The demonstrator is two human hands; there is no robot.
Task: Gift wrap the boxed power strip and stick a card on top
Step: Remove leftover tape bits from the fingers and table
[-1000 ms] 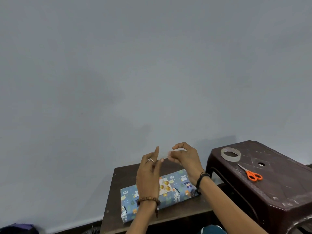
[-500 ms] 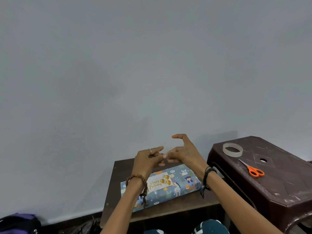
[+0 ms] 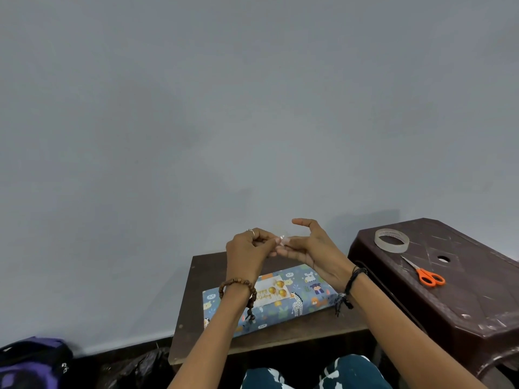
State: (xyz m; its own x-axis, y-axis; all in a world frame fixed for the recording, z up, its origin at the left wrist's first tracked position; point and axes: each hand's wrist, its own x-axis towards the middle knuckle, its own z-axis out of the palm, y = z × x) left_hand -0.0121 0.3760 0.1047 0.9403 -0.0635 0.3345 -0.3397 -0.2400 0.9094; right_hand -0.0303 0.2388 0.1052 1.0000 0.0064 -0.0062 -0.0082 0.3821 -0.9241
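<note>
From the head camera we see the wrapped box [image 3: 306,293], in blue animal-print paper, lying flat on the small brown table [image 3: 196,276], with a birthday card [image 3: 271,290] resting on its top face. Above the box we hold both hands together: the left hand [image 3: 247,254] and the right hand [image 3: 311,248] pinch a small clear piece of tape [image 3: 282,239] between their fingertips, the right forefinger lifted free. To the right, a dark plastic stool [image 3: 463,299] carries a tape roll [image 3: 391,240] and orange-handled scissors [image 3: 424,273]. A purple bag [image 3: 31,363] sits on the floor at the left.
</note>
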